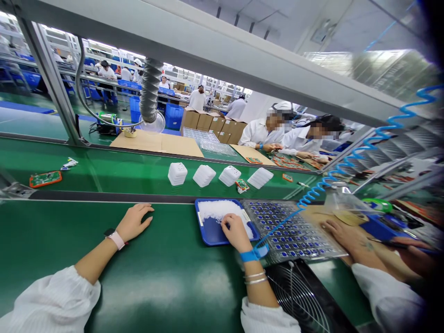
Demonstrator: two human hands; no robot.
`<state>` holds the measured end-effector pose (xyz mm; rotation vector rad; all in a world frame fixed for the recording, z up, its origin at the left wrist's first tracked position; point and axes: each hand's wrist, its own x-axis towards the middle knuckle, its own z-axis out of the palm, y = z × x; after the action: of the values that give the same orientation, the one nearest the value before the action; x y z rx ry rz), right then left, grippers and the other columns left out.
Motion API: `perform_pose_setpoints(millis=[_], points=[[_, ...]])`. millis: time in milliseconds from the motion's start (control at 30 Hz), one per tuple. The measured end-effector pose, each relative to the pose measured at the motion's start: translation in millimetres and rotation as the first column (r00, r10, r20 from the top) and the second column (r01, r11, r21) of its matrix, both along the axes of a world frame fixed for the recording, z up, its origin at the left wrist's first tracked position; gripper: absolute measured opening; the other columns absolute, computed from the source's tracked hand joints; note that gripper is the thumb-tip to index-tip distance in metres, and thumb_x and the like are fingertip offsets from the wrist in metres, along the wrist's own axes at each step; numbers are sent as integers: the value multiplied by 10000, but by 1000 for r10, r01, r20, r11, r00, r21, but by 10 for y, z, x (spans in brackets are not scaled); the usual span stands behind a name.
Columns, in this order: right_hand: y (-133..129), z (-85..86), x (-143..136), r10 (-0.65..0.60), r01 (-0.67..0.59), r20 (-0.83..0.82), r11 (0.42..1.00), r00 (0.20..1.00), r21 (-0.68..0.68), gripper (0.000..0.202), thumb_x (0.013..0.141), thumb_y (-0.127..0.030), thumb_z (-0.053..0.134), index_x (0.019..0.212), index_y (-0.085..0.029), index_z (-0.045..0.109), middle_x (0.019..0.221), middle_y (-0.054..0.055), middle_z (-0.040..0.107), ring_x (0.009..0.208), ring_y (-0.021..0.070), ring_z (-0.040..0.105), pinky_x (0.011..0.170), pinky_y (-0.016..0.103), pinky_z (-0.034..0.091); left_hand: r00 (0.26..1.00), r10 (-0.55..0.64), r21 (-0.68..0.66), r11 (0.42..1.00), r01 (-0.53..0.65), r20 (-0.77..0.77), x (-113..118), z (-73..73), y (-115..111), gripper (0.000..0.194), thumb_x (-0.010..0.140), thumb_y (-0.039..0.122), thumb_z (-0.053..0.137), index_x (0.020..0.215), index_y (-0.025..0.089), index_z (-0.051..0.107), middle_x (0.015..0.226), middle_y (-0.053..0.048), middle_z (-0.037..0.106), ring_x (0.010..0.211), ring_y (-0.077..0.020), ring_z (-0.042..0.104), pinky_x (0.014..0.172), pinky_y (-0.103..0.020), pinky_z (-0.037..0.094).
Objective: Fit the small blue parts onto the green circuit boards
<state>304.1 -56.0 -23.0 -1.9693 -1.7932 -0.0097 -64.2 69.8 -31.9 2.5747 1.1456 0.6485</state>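
My left hand (133, 222) lies flat on the green table, fingers loosely apart, holding nothing; a watch is on its wrist. My right hand (236, 231) reaches into a blue tray (208, 233) and its fingers curl among a heap of small white parts (217, 210); whether it grips any is hidden. A blue wrist strap (250, 255) with a coiled blue cord (347, 169) is on my right wrist. Right of the blue tray lies a clear tray of small blue parts (294, 229).
A co-worker's hands (342, 233) rest at the right by the clear tray. Several white stacks (204, 175) and a green circuit board (45, 178) lie on the belt beyond. A black fan grille (305, 296) sits near my right arm. Other people work opposite.
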Motion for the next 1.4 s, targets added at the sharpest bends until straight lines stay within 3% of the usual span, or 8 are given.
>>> perform_pose_setpoints(millis=[700,1400], points=[[-3,-3,-46,-17,16,30,1000,999,23,137,759,-103,485,661,-168,554,826,75,547,818,199,497,764,335,405,999,0,5,1000,0,40,11,-6,-2,302,842,357,462,1055,192,599,1184,-96,585,1114,-250,517,958,-435,409],[29,-38,-24,35,-36,12,999,999,35,95,783,-189,481,708,-191,540,805,76,558,796,219,510,756,354,401,999,1,4,1000,-1,44,31,10,-32,270,845,295,488,1073,189,584,1187,-99,576,1136,-242,501,972,-426,399]])
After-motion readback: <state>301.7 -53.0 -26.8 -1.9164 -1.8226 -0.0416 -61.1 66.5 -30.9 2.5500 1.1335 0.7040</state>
